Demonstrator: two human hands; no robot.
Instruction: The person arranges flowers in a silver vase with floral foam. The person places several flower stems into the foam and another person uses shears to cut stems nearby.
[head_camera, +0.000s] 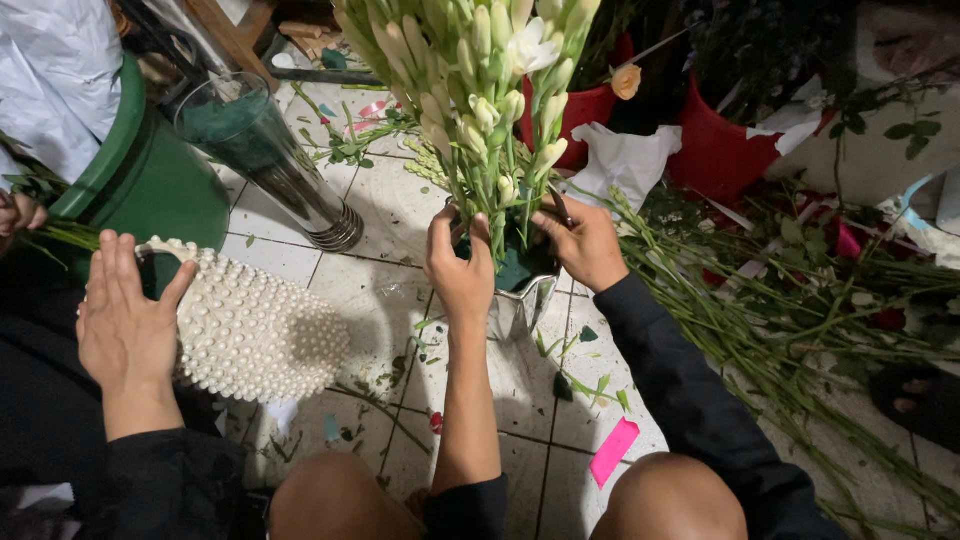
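My left hand (458, 268) and right hand (588, 245) closed on the rim of the shiny silver vase (520, 305), steadying it so the tall cream-budded flower stems (480, 90) stood upright in its dark green foam. At nine o'clock another person's hand (125, 325) rested flat on a white pearl-beaded bag (255, 335). Cut green stems (800, 330) crowded three o'clock, a clear glass cylinder vase (270, 160) stood at eleven

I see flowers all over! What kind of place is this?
Probably a flower shop's work corner. Both hands, left hand and right hand, set white flower stems in a silver vase; cut stems litter the tiled floor beside red buckets.
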